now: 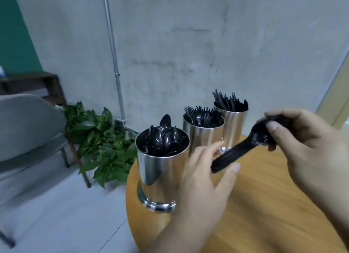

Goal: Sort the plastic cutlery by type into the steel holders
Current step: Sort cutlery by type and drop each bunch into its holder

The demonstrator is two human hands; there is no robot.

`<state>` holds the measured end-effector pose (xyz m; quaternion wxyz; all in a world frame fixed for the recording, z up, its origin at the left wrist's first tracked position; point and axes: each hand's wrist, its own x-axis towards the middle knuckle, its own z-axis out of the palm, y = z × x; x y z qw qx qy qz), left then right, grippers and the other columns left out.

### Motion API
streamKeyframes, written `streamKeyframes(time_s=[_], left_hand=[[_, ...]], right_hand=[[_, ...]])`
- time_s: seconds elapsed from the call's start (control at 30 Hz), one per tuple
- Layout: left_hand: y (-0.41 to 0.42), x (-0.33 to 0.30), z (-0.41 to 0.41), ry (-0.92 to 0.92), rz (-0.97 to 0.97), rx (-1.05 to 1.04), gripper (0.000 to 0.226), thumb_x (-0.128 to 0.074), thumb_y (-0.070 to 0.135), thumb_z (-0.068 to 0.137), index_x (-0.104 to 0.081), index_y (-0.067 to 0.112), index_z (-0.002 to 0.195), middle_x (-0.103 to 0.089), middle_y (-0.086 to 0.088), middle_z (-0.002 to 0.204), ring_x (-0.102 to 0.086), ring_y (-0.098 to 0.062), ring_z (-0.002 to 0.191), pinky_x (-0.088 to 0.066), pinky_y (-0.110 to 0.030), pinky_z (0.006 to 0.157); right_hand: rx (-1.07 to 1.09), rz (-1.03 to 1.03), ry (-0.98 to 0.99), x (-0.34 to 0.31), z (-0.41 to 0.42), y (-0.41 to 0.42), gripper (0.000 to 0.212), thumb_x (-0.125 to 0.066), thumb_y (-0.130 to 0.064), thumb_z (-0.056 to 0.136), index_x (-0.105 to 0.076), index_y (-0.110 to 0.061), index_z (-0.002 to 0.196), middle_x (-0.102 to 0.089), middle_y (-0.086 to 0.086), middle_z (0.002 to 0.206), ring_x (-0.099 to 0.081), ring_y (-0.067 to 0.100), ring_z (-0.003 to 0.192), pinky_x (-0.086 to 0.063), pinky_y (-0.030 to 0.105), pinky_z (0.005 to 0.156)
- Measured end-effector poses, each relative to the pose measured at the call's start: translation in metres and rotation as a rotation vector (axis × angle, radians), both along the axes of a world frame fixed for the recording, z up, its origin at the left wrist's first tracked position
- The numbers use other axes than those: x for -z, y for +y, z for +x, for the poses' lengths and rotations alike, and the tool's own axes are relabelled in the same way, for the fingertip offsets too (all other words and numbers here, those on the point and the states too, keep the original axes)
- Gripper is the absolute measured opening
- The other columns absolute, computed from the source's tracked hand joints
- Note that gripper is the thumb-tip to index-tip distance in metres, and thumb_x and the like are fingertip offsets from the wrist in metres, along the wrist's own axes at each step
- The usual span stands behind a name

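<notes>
Right hand (302, 145) pinches fork (245, 148) by its tines; left hand (205, 177), fingers loose, touches the handle end. Fork holder (203, 137) stands just beyond left fingers. Regrip handle, drop in handle-first, tines up.

A round wooden bench (264, 205) with a light grain carries three polished steel holders in a row along its far-left edge. The spoon holder (160, 173) stands nearest, right at the rim. Just behind it and to the right stands the fork holder (203, 135), and beyond that, farthest from the spoon holder, the knife holder (235, 124). Each stands upright on a flared base and is packed with black plastic cutlery.
</notes>
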<state>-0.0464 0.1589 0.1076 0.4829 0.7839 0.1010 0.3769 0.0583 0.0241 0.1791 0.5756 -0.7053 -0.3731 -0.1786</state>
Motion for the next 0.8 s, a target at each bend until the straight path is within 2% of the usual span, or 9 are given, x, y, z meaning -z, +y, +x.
streamKeyframes(time_s=[0.13, 0.2, 0.27, 0.37, 0.43, 0.53, 0.6, 0.7, 0.8], left_hand=[[0.047, -0.01, -0.043, -0.196, 0.092, -0.271, 0.034, -0.049, 0.036, 0.092, -0.064, 0.035, 0.123, -0.059, 0.027, 0.122, -0.056, -0.004, 0.124, -0.045, -0.02, 0.101], [0.07, -0.007, -0.056, -0.127, 0.097, -0.333, 0.036, -0.05, 0.029, 0.095, -0.062, 0.034, 0.128, -0.057, 0.03, 0.127, -0.052, -0.003, 0.129, -0.045, -0.033, 0.107], [0.087, -0.004, -0.064, 0.003, 0.111, -0.317, 0.041, -0.05, 0.022, 0.101, -0.056, 0.033, 0.14, -0.052, 0.031, 0.136, -0.045, -0.001, 0.135, -0.042, -0.04, 0.112], [0.101, -0.003, -0.069, 0.167, 0.207, -0.239, 0.054, -0.05, 0.022, 0.103, -0.039, 0.031, 0.156, -0.04, 0.02, 0.156, -0.03, 0.003, 0.145, -0.026, -0.03, 0.124], [0.105, -0.003, -0.068, 0.221, 0.25, -0.183, 0.059, -0.049, 0.022, 0.104, -0.029, 0.028, 0.16, -0.032, 0.017, 0.162, -0.02, 0.009, 0.146, -0.014, -0.015, 0.122], [0.11, -0.002, -0.066, 0.245, 0.301, -0.148, 0.064, -0.049, 0.021, 0.105, -0.022, 0.025, 0.162, -0.023, 0.017, 0.164, -0.009, 0.015, 0.142, 0.0, -0.001, 0.112], [0.113, 0.001, -0.065, 0.256, 0.374, -0.139, 0.066, -0.049, 0.02, 0.104, -0.019, 0.022, 0.163, -0.019, 0.015, 0.166, -0.005, 0.014, 0.144, 0.003, -0.003, 0.114], [0.117, 0.006, -0.062, 0.288, 0.47, -0.133, 0.066, -0.042, 0.028, 0.102, -0.018, 0.021, 0.163, -0.016, 0.011, 0.169, -0.001, 0.012, 0.148, 0.006, -0.015, 0.122], [0.116, 0.005, -0.063, 0.273, 0.474, -0.167, 0.068, -0.033, 0.035, 0.096, -0.023, 0.024, 0.162, -0.019, 0.013, 0.168, -0.006, 0.008, 0.151, 0.002, -0.025, 0.127]], right_hand=[[-0.023, 0.039, -0.117, -0.033, -0.021, 0.048, 0.02, -0.062, -0.021, 0.097, -0.066, -0.041, 0.097, -0.073, -0.011, 0.089, -0.069, 0.011, 0.08, -0.056, 0.045, 0.08], [-0.027, -0.023, -0.182, -0.038, -0.026, 0.076, 0.018, -0.059, -0.023, 0.096, -0.067, -0.036, 0.105, -0.071, -0.014, 0.095, -0.068, 0.011, 0.091, -0.055, 0.038, 0.086], [0.021, -0.104, -0.307, -0.038, -0.027, 0.1, 0.02, -0.058, -0.02, 0.095, -0.068, -0.025, 0.112, -0.066, -0.015, 0.1, -0.063, 0.007, 0.097, -0.047, 0.019, 0.09], [0.059, -0.214, -0.436, -0.029, -0.027, 0.128, 0.021, -0.059, -0.011, 0.097, -0.069, -0.013, 0.115, -0.064, -0.009, 0.104, -0.056, 0.007, 0.102, -0.031, -0.002, 0.087], [0.048, -0.34, -0.474, -0.012, -0.025, 0.14, 0.023, -0.059, -0.009, 0.097, -0.068, -0.012, 0.119, -0.069, -0.002, 0.11, -0.059, 0.014, 0.105, -0.036, 0.009, 0.091], [-0.003, -0.66, -0.527, 0.021, -0.024, 0.148, 0.036, -0.054, -0.014, 0.1, -0.059, -0.014, 0.136, -0.066, 0.002, 0.122, -0.057, 0.025, 0.11, -0.045, 0.037, 0.095], [-0.026, -0.807, -0.465, 0.033, -0.027, 0.146, 0.045, -0.042, -0.026, 0.106, -0.044, -0.019, 0.15, -0.054, -0.004, 0.144, -0.044, 0.022, 0.13, -0.032, 0.036, 0.098], [-0.07, -0.833, -0.341, 0.034, -0.031, 0.14, 0.052, -0.029, -0.037, 0.107, -0.027, -0.027, 0.158, -0.031, -0.015, 0.161, -0.019, 0.008, 0.149, -0.013, 0.027, 0.104], [-0.1, -0.67, -0.251, 0.029, -0.033, 0.125, 0.052, -0.028, -0.043, 0.105, -0.033, -0.029, 0.156, -0.034, -0.016, 0.159, -0.022, 0.004, 0.148, -0.018, 0.032, 0.117]])
